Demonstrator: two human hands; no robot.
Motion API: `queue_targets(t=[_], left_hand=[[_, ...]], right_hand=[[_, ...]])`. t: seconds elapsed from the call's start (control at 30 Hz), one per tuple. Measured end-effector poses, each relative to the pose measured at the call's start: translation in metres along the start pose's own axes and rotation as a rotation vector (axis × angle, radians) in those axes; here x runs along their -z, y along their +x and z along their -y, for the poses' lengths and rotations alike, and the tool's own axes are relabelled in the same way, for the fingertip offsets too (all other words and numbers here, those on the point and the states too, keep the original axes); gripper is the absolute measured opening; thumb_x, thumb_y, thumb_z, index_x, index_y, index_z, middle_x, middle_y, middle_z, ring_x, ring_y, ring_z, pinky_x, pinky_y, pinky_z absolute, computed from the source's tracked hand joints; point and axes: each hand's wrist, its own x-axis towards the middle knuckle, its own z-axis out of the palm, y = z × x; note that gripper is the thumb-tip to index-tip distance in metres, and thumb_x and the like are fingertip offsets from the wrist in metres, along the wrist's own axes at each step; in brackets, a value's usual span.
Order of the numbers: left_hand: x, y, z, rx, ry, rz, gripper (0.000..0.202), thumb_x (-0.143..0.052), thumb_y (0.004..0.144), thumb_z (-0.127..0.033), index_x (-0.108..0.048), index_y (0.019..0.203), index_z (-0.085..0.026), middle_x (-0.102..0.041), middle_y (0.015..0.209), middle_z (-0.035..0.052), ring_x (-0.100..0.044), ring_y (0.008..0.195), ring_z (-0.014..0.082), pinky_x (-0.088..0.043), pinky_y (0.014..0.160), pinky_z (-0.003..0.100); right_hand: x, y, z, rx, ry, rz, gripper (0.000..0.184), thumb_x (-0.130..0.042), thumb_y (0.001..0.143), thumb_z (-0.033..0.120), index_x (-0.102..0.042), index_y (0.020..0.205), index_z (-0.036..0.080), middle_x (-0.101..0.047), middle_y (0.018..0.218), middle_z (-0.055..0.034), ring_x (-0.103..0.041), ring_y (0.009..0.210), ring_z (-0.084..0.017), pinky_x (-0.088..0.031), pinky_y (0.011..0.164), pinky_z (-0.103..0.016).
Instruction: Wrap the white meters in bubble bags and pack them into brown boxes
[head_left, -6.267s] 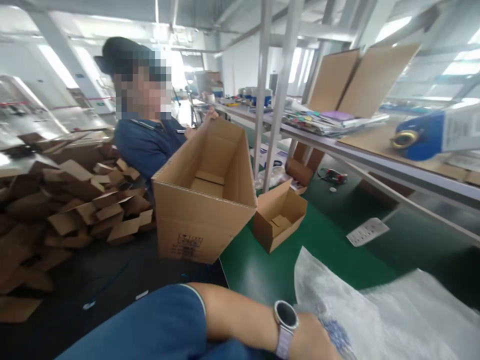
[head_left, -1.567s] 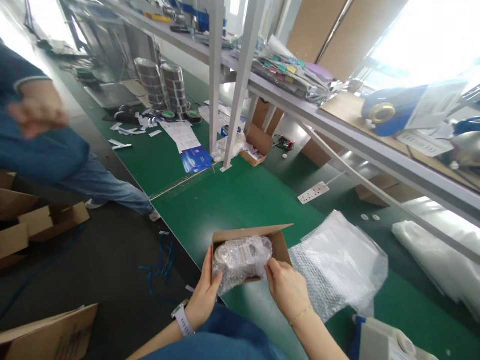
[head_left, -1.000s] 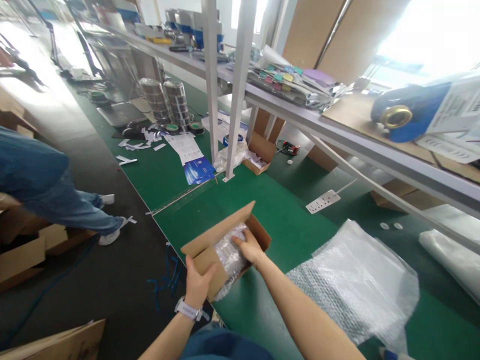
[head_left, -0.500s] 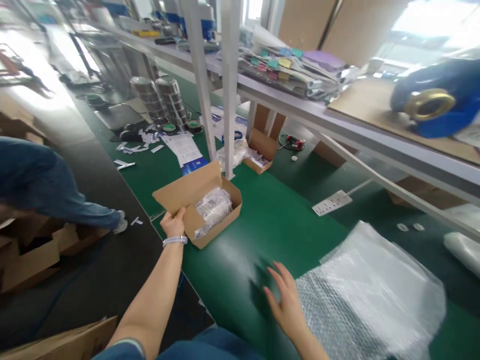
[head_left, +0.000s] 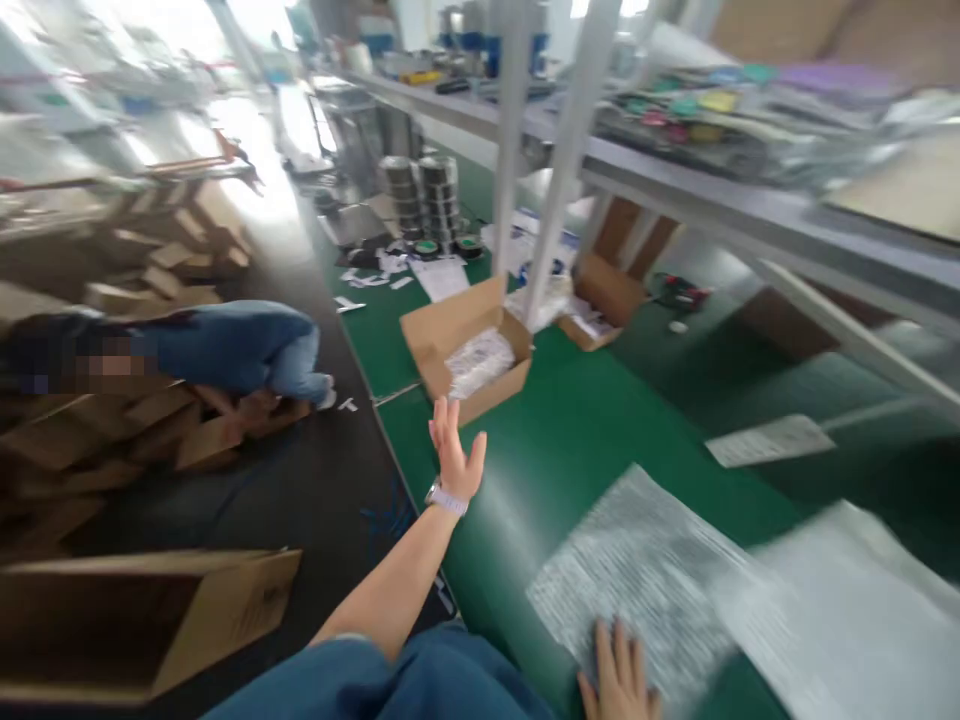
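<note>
Left hand [head_left: 454, 455]: open, fingers spread, up in the air at centre frame. It holds nothing. It's just short of the box [head_left: 442, 325] and not touching it.

Box: small corrugated one, centre frame, right above the left hand, on the green bench [head_left: 600, 420] near its left edge. The flap is up and the top is open. Inside is a bundle [head_left: 484, 360] in bubble wrap. We can't tell what's under the wrap.

Right hand [head_left: 619, 680]: bottom edge of frame, partly cut off. Fingers lie flat and extended on the near edge of a bubble sheet [head_left: 637, 570], resting on it with no grip. The sheet lies flat on the bench, lower right. There's clear film [head_left: 847, 620] beside it, further right, blurred.

Handling, our read:
- Box: light and fairly stiff, but the walls flex with the top open. Take it by two opposite walls or under the base, never by the flap.
- Bundle: soft outside, contents possibly fragile. Cup it around the middle, no squeeze.
- Sheet: limp, light, likely slick on the bench. Pinch an edge or corner, since a flat palm only slides it.

Around:
- Two posts [head_left: 566, 170] just behind the box, with a second small box [head_left: 600, 300] right of them.
- Tape rolls [head_left: 424, 195] further up, a power strip [head_left: 769, 440] at right, a shelf [head_left: 712, 200] upper right.
- At left, another person [head_left: 232, 345] bends over a cardboard pile [head_left: 112, 440].
- A big carton [head_left: 150, 620] sits on the floor, lower left.
</note>
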Motion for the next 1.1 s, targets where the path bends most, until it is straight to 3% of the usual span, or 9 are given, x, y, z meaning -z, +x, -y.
queue_targets(t=[0.13, 0.23, 0.37, 0.5, 0.63, 0.73, 0.8, 0.93, 1.1], left_hand=[[-0.029, -0.149, -0.008, -0.229, -0.178, 1.161, 0.056, -0.044, 0.089, -0.041, -0.031, 0.142, -0.024, -0.036, 0.145, 0.0091, -0.031, 0.135, 0.0245, -0.021, 0.112, 0.045], [-0.061, -0.196, -0.002, -0.355, -0.049, 1.559, 0.065, -0.054, 0.080, -0.053, -0.038, 0.138, -0.029, -0.035, 0.146, 0.0081, -0.026, 0.137, 0.0288, -0.007, 0.112, 0.054], [-0.120, -0.186, 0.008, -0.617, 0.154, 1.496, 0.064, -0.061, 0.075, -0.043, -0.043, 0.135, -0.031, -0.029, 0.148, 0.0069, -0.020, 0.138, 0.0307, 0.000, 0.110, 0.058], [-0.181, -0.165, -0.005, -0.588, 0.351, 1.262, 0.052, -0.044, 0.083, -0.025, -0.044, 0.134, -0.025, -0.031, 0.148, 0.0095, -0.021, 0.138, 0.0294, -0.004, 0.108, 0.061], [-0.213, -0.202, -0.073, -0.455, 0.204, 1.163, 0.067, -0.053, 0.079, -0.039, -0.036, 0.138, -0.015, -0.022, 0.150, 0.0166, -0.014, 0.139, 0.0322, -0.003, 0.110, 0.058], [-0.216, -0.281, -0.140, -0.206, -0.180, 1.418, 0.077, -0.055, 0.078, -0.049, -0.027, 0.141, -0.016, -0.029, 0.147, 0.0163, -0.028, 0.136, 0.0280, -0.020, 0.111, 0.048], [-0.216, -0.342, -0.174, 0.247, -0.280, 1.653, 0.080, -0.054, 0.078, -0.055, -0.024, 0.142, -0.017, -0.039, 0.141, 0.0185, -0.044, 0.125, 0.0290, -0.036, 0.101, 0.049], [-0.216, -0.419, -0.200, 0.848, -0.403, 1.663, 0.064, -0.052, 0.078, -0.063, -0.050, 0.121, -0.016, -0.057, 0.124, 0.0165, -0.058, 0.109, 0.0286, -0.046, 0.091, 0.043], [-0.206, -0.425, -0.210, 0.857, -0.336, 1.513, 0.059, -0.067, 0.069, -0.058, -0.058, 0.105, -0.012, -0.065, 0.109, 0.0156, -0.062, 0.098, 0.0277, -0.049, 0.085, 0.038]], right_hand=[[0.009, -0.001, 0.020, 0.079, 0.064, 0.157, 0.062, -0.050, 0.073, 0.019, -0.043, 0.134, 0.027, -0.032, 0.146, -0.0101, -0.026, 0.134, -0.037, -0.032, 0.095, -0.067], [0.032, -0.013, 0.006, 0.017, 0.211, 0.151, 0.053, -0.054, 0.072, 0.017, -0.052, 0.125, 0.027, -0.050, 0.135, -0.0078, -0.040, 0.128, -0.030, -0.037, 0.100, -0.055], [0.075, -0.083, -0.046, -0.273, 0.072, -0.318, 0.043, -0.049, 0.084, 0.025, -0.049, 0.127, 0.022, -0.046, 0.137, -0.0126, -0.036, 0.130, -0.028, -0.032, 0.103, -0.054], [0.111, -0.155, -0.115, -0.784, -0.221, -0.788, 0.074, -0.053, 0.081, 0.053, -0.032, 0.137, 0.009, -0.027, 0.143, -0.0265, -0.023, 0.133, -0.039, -0.025, 0.100, -0.064], [0.109, -0.180, -0.164, -0.956, -0.194, -0.671, 0.083, -0.051, 0.079, 0.058, -0.026, 0.140, 0.006, -0.023, 0.144, -0.0288, -0.014, 0.135, -0.043, -0.018, 0.098, -0.069], [0.094, -0.181, -0.170, -0.819, -0.149, -0.618, 0.066, -0.049, 0.085, 0.039, -0.026, 0.141, 0.013, -0.013, 0.149, -0.0224, -0.009, 0.137, -0.038, -0.019, 0.103, -0.063], [0.089, -0.184, -0.166, -0.724, -0.109, -0.631, 0.061, -0.051, 0.085, 0.029, -0.028, 0.140, 0.018, -0.006, 0.151, -0.0182, -0.011, 0.137, -0.037, -0.022, 0.105, -0.060], [0.092, -0.198, -0.168, -0.501, 0.040, -0.571, 0.063, -0.051, 0.081, 0.016, -0.029, 0.140, 0.024, -0.013, 0.150, -0.0120, -0.016, 0.137, -0.034, -0.031, 0.105, -0.054], [0.110, -0.220, -0.191, -0.404, 0.307, -0.459, 0.076, -0.065, 0.073, 0.024, -0.028, 0.140, 0.022, -0.016, 0.149, -0.0119, -0.020, 0.135, -0.033, -0.037, 0.104, -0.049]])
